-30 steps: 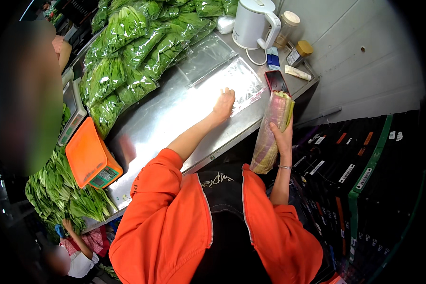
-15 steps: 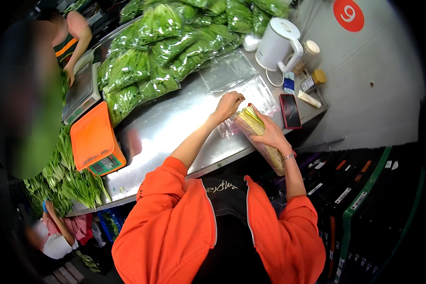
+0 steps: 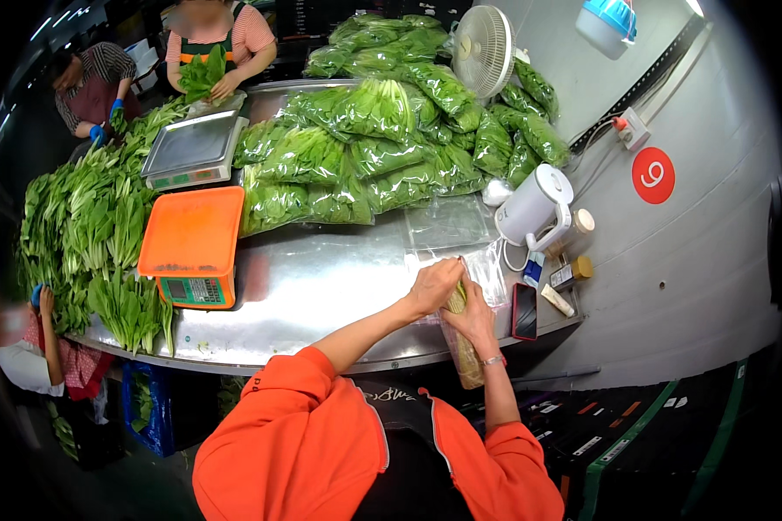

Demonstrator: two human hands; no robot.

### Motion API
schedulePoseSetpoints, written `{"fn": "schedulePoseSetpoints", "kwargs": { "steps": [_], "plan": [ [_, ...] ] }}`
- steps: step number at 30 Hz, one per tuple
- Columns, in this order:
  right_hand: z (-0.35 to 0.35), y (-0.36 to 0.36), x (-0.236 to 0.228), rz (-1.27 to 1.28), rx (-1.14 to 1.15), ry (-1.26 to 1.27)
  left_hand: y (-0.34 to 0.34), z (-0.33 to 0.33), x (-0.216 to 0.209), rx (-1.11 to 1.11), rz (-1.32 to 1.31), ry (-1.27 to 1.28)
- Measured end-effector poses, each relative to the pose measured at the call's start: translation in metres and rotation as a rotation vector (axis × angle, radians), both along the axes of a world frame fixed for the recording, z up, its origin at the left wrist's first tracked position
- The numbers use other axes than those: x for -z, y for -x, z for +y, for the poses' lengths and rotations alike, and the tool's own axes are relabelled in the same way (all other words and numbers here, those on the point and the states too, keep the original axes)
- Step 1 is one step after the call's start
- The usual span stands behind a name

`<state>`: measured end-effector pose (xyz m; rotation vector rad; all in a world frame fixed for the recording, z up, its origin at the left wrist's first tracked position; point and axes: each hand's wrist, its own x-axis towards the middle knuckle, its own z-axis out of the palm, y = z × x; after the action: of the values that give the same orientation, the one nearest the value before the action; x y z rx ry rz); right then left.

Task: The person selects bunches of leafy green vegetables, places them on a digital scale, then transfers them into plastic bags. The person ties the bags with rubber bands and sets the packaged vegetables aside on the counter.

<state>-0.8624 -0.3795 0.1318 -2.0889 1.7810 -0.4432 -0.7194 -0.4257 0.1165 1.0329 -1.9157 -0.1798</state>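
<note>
At the table's front edge I hold a clear plastic bag of leafy vegetables (image 3: 467,363), slanted with its lower end out past the edge. My right hand (image 3: 475,318) is wrapped round its upper part. My left hand (image 3: 437,285) is closed at the bag's mouth, its fingertips meeting those of the right; the gathered plastic there is mostly hidden. Under and beyond my hands, flat clear bags (image 3: 447,223) lie on the metal table (image 3: 321,260). Pale stalks show through the held bag.
Bagged greens (image 3: 382,165) are piled behind. An orange scale (image 3: 191,234), a grey scale (image 3: 195,143) and loose greens (image 3: 87,208) lie left. A kettle (image 3: 530,208), jars, a tube and a phone (image 3: 524,311) stand right. Co-workers (image 3: 235,43) handle greens at the far left.
My left hand has come to the bag's mouth and met my right hand; before, it was apart from the bag. The view has tilted up, showing a fan and more co-workers.
</note>
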Motion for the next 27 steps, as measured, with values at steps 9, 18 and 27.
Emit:
{"fn": "schedulePoseSetpoints", "kwargs": {
  "steps": [9,18,27],
  "plan": [
    [-0.010,-0.043,-0.005,-0.100,0.026,-0.031,-0.033,0.039,-0.005,0.056,-0.030,0.118],
    [-0.035,-0.085,0.017,-0.859,-0.053,-0.147,-0.080,0.073,-0.019,-0.138,0.169,0.077],
    [-0.026,-0.130,-0.012,-1.229,-0.227,-0.291,-0.131,0.088,-0.042,-0.339,0.146,0.123]
  ]
}}
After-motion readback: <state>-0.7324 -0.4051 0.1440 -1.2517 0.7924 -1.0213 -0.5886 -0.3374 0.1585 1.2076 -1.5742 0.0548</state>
